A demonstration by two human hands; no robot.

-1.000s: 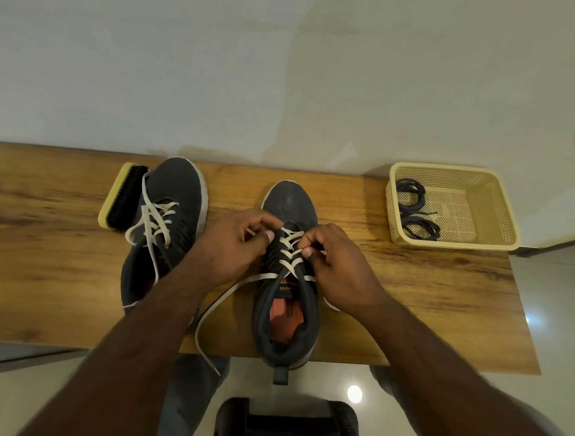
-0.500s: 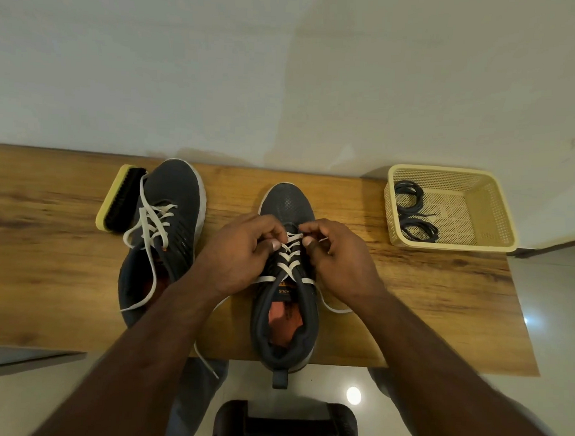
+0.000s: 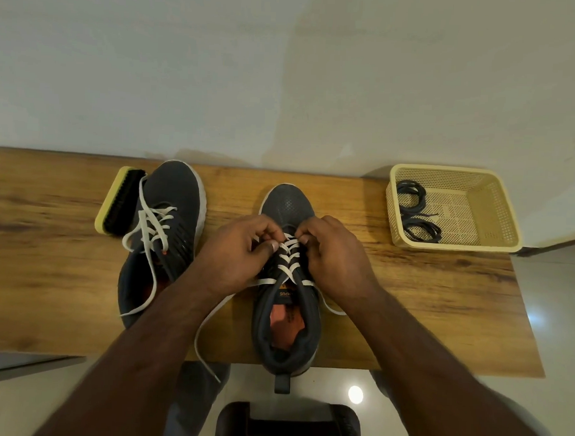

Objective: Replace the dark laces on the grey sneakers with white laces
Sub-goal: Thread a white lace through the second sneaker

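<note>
Two grey sneakers stand on the wooden table (image 3: 424, 306). The left sneaker (image 3: 171, 199) carries a loosely threaded white lace (image 3: 154, 225). The middle sneaker (image 3: 288, 204) points away from me, heel over the table's front edge. Its white lace (image 3: 287, 260) crosses the eyelets, with loose ends trailing off both sides. My left hand (image 3: 242, 252) and my right hand (image 3: 334, 253) both pinch this lace at the upper crossings near the toe. Two coiled dark laces (image 3: 418, 217) lie in the cream basket (image 3: 494, 207).
A yellow-backed black shoe brush (image 3: 119, 200) lies against the left sneaker's toe side. The basket sits at the table's back right corner by the wall. A dark stool (image 3: 287, 428) stands below the front edge, on the glossy floor.
Both hands have slid up the middle sneaker's lacing toward the toe, and their fingertips have come closer together. The loose lace ends shifted slightly.
</note>
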